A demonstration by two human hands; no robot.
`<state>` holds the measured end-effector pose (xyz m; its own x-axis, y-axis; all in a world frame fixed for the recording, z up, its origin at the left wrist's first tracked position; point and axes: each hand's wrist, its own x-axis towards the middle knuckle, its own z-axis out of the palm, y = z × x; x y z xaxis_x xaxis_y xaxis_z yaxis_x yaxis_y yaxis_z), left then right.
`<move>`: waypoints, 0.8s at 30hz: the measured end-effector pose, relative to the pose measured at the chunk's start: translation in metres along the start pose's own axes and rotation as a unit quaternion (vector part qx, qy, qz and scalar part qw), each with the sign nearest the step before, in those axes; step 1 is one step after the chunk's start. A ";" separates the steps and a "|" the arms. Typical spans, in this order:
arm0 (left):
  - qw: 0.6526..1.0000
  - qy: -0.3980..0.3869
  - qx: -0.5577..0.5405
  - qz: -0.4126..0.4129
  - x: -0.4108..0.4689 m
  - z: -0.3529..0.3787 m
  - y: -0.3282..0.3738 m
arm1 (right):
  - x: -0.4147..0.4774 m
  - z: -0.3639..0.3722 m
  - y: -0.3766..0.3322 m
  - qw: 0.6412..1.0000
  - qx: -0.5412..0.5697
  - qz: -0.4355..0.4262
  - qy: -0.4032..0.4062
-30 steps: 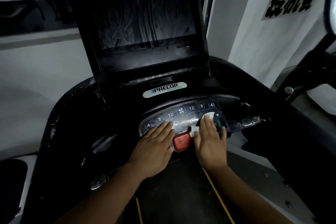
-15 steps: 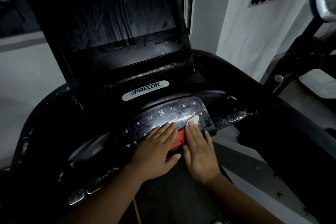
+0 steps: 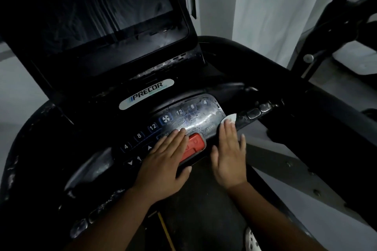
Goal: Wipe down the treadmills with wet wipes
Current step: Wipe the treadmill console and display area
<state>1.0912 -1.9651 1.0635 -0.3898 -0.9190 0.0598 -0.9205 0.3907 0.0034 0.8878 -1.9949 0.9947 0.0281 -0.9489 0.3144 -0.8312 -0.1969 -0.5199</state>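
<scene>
- Mid-wipe on the black Precor treadmill console (image 3: 85, 120): pressing a small white wet wipe (image 3: 230, 118) against the right end of the glossy grey numbered keypad (image 3: 193, 117), at about two o'clock from the red rectangular stop button (image 3: 194, 145).
- Working with the right hand (image 3: 229, 155), fingers straight and together, tips flat on the wipe; pinning it down, not curled round it.
- Bracing with the left hand (image 3: 163, 161), fingers likewise straight and relaxed, laid flat over the keypad's left half and covering the stop button's nine o'clock edge; holding nothing.
- Judging by wet smears on the keypad, probably well into this panel; next, likely needing a slide of the wipe toward the oval grey handlebar buttons (image 3: 257, 111) at three o'clock of it, with light pressure over the keys.
- Up at twelve o'clock, a dark tilted screen (image 3: 106, 6), streaked; just below, an oval white brand badge (image 3: 146, 93).
- Down at six o'clock, dark treadmill belt (image 3: 204, 210) with a thin yellow line (image 3: 165, 228), plus a white perforated shoe (image 3: 252, 240).
- Dim room; white wall (image 3: 275, 16) at one o'clock, black frame of another machine (image 3: 336, 12) at two o'clock.
</scene>
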 end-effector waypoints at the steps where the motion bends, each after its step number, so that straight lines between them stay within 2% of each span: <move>1: 1.000 0.001 -0.001 -0.002 0.000 0.000 0.001 | -0.001 0.000 -0.007 1.000 0.018 0.018 0.002; 3: 1.000 0.007 -0.002 -0.003 0.002 0.000 0.002 | -0.012 0.004 -0.021 0.999 0.033 -0.023 -0.022; 6: 1.000 0.000 0.006 0.006 0.008 -0.003 0.003 | -0.015 -0.003 -0.004 0.991 -0.007 -0.120 -0.059; 11: 1.000 -0.014 0.012 0.007 0.018 -0.009 0.009 | 0.018 -0.022 0.003 0.999 0.019 0.006 -0.028; 12: 1.000 -0.017 0.012 0.003 0.021 -0.010 0.012 | 0.016 -0.022 -0.002 0.999 0.017 -0.002 -0.034; 16: 0.999 -0.017 0.024 0.014 0.036 -0.007 0.025 | 0.008 -0.033 0.021 0.987 -0.007 -0.127 -0.093; 20: 0.999 -0.004 0.015 0.045 0.064 -0.004 0.050 | 0.041 -0.050 0.070 0.997 -0.009 -0.032 -0.076; 22: 0.999 -0.013 0.011 0.042 0.077 0.001 0.064 | 0.043 -0.050 0.069 0.995 -0.014 -0.038 -0.095; 24: 0.999 -0.022 0.023 0.044 0.088 0.005 0.076 | 0.037 -0.050 0.070 0.986 -0.009 -0.091 -0.136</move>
<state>0.9868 -2.0163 1.0643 -0.4696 -0.8828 0.0130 -0.8822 0.4686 -0.0458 0.8033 -2.0313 1.0099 0.3236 -0.9301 0.1740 -0.8088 -0.3673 -0.4593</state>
